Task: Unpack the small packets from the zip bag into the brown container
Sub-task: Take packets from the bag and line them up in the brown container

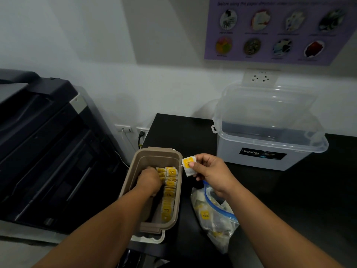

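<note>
The right hand (208, 171) pinches one yellow-and-white packet (188, 164) between thumb and fingers, just right of the brown container (133, 171). The left hand (149, 178) is inside the container, fingers curled against the row of packets (169, 192); whether it grips them cannot be told. The zip bag (214, 215) lies near right of the container on the black table (289, 190).

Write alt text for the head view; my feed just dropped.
The right hand pinches one yellow-and-white packet beside the right rim of the brown container, while the left hand reaches inside it against a row of packets. The zip bag, packets inside, lies on the black table to its right.
</note>
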Demonstrator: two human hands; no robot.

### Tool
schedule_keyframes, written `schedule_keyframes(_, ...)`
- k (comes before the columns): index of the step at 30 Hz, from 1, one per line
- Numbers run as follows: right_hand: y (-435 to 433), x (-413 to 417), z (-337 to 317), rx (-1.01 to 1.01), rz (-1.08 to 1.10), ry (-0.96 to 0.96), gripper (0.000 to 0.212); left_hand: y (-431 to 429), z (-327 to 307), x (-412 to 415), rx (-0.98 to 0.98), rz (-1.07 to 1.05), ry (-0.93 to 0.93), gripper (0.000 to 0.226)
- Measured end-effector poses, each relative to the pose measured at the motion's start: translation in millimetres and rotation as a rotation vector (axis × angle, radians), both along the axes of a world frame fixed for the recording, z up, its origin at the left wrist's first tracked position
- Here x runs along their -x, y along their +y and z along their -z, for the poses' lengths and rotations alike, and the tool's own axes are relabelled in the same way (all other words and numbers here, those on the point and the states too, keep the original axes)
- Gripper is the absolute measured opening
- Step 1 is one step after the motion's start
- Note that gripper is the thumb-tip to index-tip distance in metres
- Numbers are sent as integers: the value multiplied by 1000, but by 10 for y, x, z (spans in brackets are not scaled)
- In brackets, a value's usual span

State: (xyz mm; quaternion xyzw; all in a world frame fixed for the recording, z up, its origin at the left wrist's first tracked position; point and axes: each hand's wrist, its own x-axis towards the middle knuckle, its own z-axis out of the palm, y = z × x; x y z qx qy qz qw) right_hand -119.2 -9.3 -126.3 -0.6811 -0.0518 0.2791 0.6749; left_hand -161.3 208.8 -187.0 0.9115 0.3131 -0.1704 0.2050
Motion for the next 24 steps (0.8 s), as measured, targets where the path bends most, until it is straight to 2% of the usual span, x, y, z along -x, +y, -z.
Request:
schedule_keyframes(3, 9, 12, 14, 3, -10, 11, 12, -2, -29, -15, 99, -19, -64, 23)
schedule_keyframes(6, 17, 18, 22, 11, -17, 11, 13, 10, -18, -16, 100, -14, -62, 25)
schedule_keyframes(8, 21, 16, 25, 13, -20, 12, 13, 33, -53, -21, 169, -33, -40, 15)
schedule_keyframes(9, 27, 16, 23, 14, -22, 11, 13, 33, -86, -14, 186, -9, -21, 17)
schedule_keyframes(11, 47, 21, 16, 19, -31, 4, 13, 57, -204, 17, 121, 144, 131, 30)
schedule_keyframes(12, 62, 23, 11, 26, -35, -2, 14, 70, -264, 23, 126, 148, 137, 30)
schedule_keyframes(14, 97, 32, -4, 44, -39, -17, 15, 83, -432, 37, 149, 9, -67, 23)
schedule_keyframes(16, 138, 44, -21, 52, -43, -33, 14, 107, -584, 67, 123, -11, -263, 11)
schedule_keyframes(17, 161, 52, -33, 50, -45, -45, 13, 100, -672, 93, 190, -9, -372, 5)
schedule_keyframes(19, 215, 73, -62, 41, -45, -87, 11, 45, -915, 150, 464, 24, -537, 6)
schedule_keyframes(21, 274, 86, -89, 38, -42, -151, 9, -18, -1135, 214, 631, 144, -589, 15)
schedule_keyframes(24, 360, 92, -99, 35, -46, -225, 9, -40, -1218, 263, 564, 257, -559, 19)
